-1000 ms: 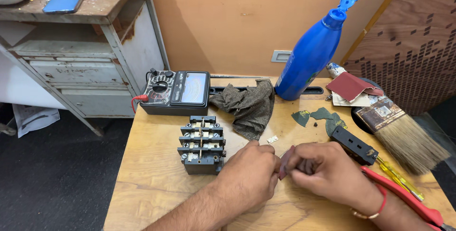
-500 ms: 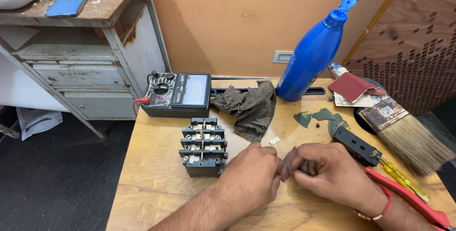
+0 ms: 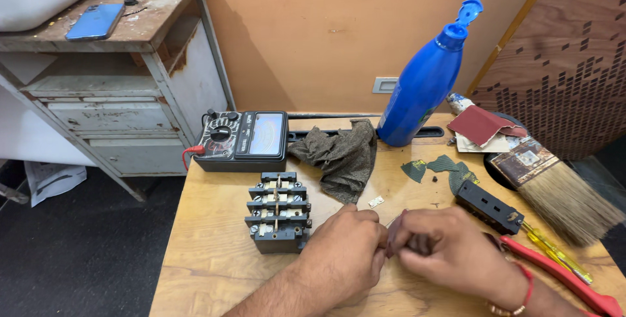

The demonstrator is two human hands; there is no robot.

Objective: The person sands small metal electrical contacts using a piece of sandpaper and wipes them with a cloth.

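Both hands met over the desk [image 3: 215,252]: left hand [image 3: 345,252] and right hand [image 3: 450,255] pinched a small dark strip [image 3: 393,242] between them, beside the contactor block [image 3: 277,211].

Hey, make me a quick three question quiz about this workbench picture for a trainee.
1. True or false: the analog meter stands behind the black contactor block.
2. What lies between the meter and the blue bottle? A) grey cloth B) paintbrush
3. What do the left hand and right hand pinch?

Key: 1 true. 2 A. 3 A small dark piece, too hidden to identify.
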